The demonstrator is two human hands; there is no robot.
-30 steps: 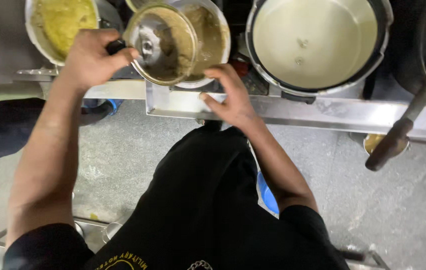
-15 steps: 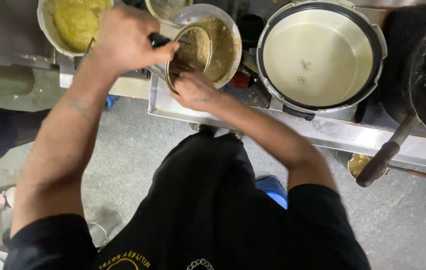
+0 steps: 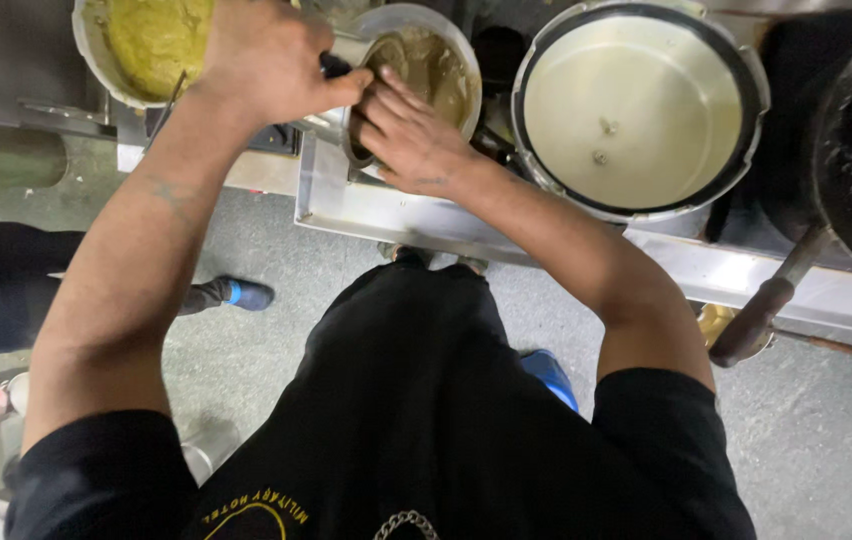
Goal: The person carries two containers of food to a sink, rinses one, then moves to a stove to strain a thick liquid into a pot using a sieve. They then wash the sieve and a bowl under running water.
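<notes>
Bowl (image 3: 426, 70) of brown paste sits tilted at the counter (image 3: 366, 205) edge. Our left hand (image 3: 271, 60) is clenched on its dark handle (image 3: 334, 66); our right hand (image 3: 411, 135), fingers spread, presses its rim. Tilting further could spill paste onto the floor (image 3: 276, 330).

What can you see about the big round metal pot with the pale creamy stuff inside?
The big round steel pot sits upright on the steel counter, to the right of both hands. It is wide and open, with no lid. Its thick rim looks dark on the inside. Smooth, pale cream liquid fills it, with two small specks floating near the middle. Neither hand touches it; the right hand is nearest, busy at the smaller steel vessel of brown paste beside it.
</notes>
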